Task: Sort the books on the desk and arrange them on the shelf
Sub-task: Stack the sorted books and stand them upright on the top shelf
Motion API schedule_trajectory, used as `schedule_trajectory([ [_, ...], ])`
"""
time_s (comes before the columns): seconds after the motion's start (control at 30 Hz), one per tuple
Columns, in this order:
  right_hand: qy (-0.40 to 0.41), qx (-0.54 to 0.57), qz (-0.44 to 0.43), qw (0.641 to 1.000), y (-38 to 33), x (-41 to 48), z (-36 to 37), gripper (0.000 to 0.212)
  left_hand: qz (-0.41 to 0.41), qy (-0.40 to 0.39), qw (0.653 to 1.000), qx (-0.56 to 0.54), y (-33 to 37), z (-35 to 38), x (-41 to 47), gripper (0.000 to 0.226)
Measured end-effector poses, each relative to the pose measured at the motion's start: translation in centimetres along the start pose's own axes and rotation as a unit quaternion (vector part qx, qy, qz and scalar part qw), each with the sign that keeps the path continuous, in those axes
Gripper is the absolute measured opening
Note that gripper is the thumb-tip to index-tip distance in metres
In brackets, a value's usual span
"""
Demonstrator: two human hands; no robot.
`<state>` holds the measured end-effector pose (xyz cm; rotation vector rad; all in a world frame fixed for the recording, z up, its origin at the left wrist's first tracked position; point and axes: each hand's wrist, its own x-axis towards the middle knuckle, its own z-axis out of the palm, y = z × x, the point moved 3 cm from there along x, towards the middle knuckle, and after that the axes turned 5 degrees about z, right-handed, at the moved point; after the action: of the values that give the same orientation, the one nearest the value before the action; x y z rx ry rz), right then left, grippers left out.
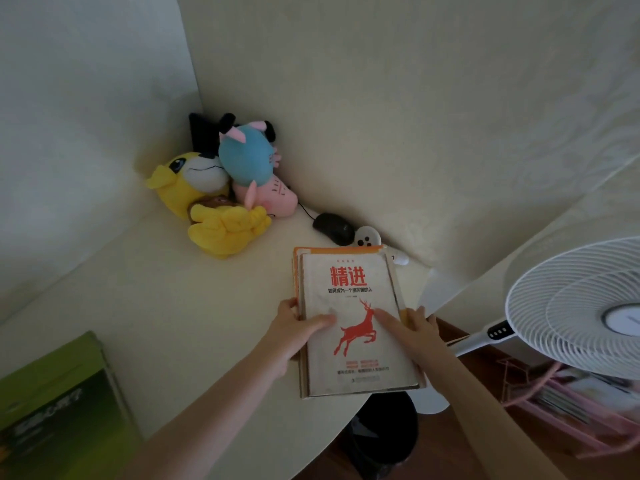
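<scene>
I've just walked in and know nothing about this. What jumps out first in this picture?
A white book with a red leaping deer tops a stack of books at the near edge of the desk, with the left hand and right hand holding the stack by its sides. Behind it, a heap of plush toys fills the desk's far corner, and a white fan stands at the right.

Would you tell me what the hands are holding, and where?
The stack of books: the left hand grips its left edge, the right hand its right edge, thumbs on top.
</scene>
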<state>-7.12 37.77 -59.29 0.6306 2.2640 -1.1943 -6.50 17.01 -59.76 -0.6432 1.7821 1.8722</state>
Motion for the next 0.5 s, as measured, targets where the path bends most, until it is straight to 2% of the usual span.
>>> schedule_trajectory([
  [0.2, 0.028, -0.076, -0.039, 0.996, -0.9, -1.6, 3.1, 0.082, -0.001, 0.02, 0.999, 0.027, -0.6, -3.3, -1.2, 0.094],
  [0.3, 0.054, -0.101, -0.053, 0.992, -1.4, -2.2, 5.2, 0.09, 0.004, 0.044, 0.998, 0.037, -1.0, -5.6, -2.0, 0.099],
  [0.37, 0.062, -0.112, -0.07, 0.989, -1.9, -2.6, 6.6, 0.078, -0.004, 0.062, 0.997, 0.033, -1.5, -7.3, -2.5, 0.103],
  [0.43, 0.018, -0.098, -0.062, 0.993, -2.2, -3.1, 8.6, 0.072, -0.014, 0.078, 0.996, 0.029, -2.1, -9.0, -3.0, 0.106],
  [0.5, -0.028, -0.083, -0.058, 0.994, -2.6, -3.4, 10.6, 0.078, -0.022, 0.092, 0.995, 0.027, -2.9, -10.6, -3.4, 0.1],
])
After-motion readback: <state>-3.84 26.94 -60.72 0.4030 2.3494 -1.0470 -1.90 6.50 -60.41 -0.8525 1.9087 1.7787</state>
